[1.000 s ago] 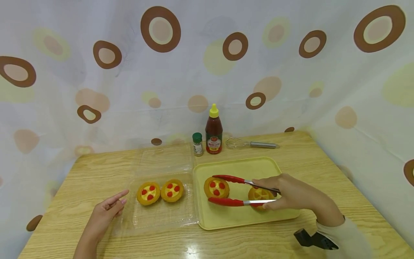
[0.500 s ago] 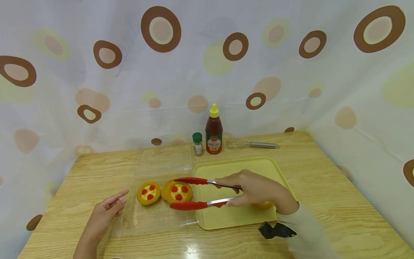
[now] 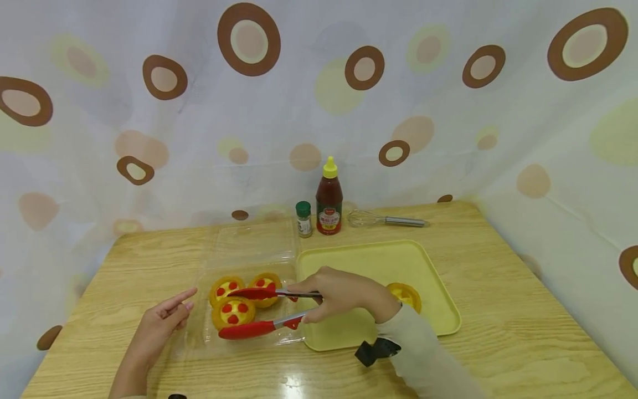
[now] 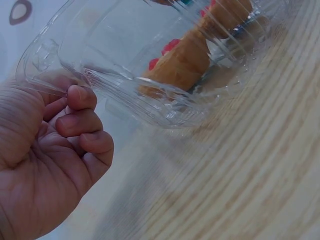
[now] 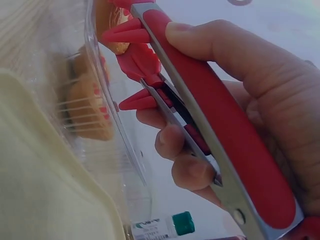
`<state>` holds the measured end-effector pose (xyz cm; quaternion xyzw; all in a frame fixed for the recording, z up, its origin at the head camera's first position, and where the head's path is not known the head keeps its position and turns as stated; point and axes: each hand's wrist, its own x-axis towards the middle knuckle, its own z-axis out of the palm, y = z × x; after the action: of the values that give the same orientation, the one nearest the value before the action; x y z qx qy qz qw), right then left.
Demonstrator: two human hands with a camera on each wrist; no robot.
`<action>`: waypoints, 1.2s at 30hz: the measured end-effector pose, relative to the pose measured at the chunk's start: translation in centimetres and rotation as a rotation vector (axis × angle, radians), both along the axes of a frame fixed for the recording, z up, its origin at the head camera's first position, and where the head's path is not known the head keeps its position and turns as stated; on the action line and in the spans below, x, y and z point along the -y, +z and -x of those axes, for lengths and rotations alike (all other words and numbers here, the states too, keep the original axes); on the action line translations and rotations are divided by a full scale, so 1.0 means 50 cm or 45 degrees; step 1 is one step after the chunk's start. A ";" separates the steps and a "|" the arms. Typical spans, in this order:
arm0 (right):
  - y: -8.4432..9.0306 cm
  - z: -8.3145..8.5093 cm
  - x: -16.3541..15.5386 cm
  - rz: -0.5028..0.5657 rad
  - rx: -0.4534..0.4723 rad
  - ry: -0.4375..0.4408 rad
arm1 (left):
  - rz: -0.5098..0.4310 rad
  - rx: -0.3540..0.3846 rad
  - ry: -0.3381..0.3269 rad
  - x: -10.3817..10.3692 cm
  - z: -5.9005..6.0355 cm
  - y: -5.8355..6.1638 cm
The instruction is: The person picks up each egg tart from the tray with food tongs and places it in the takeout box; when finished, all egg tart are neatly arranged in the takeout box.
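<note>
Clear glossy plastic container (image 3: 249,327), seemingly

The right hand (image 3: 344,293) covers the middle of the red tongs (image 3: 259,311), so where their arms join is hidden. At four o'clock from it, the tart on the yellow tray (image 3: 423,266) shows only as a sliver (image 3: 406,293) behind the sleeve. In the left wrist view the left hand (image 4: 45,165) is cut off by the left and bottom edges, and the tart (image 4: 187,62) blurs behind ribbed clear plastic (image 4: 100,55). The small jar's (image 3: 303,219) label is too tiny to read.
</note>
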<state>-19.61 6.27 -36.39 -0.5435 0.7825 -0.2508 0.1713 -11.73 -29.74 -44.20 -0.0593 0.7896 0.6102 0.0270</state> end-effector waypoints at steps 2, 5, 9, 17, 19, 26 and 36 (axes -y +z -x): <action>-0.003 0.003 0.013 -0.008 0.001 0.014 | -0.004 0.005 0.002 0.001 0.000 0.001; -0.008 0.007 0.030 -0.026 -0.007 0.027 | -0.007 0.012 -0.003 0.003 0.000 0.002; -0.014 0.011 0.044 -0.077 -0.001 0.018 | -0.003 0.014 -0.019 0.003 0.001 0.004; -0.012 0.018 0.060 -0.154 -0.035 0.005 | -0.003 -0.001 -0.035 0.003 0.004 0.003; -0.010 0.020 0.064 -0.171 -0.053 0.011 | 0.004 -0.001 -0.032 0.003 0.004 0.004; -0.004 0.022 0.082 -0.233 -0.074 0.027 | -0.002 0.020 -0.014 -0.001 0.002 0.008; 0.009 0.021 0.090 -0.256 -0.051 0.001 | -0.007 0.020 0.000 0.000 0.000 0.005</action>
<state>-20.64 1.77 -35.93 -0.5288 0.8068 -0.1598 0.2095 -11.72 -29.75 -43.94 -0.0641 0.7877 0.6118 0.0333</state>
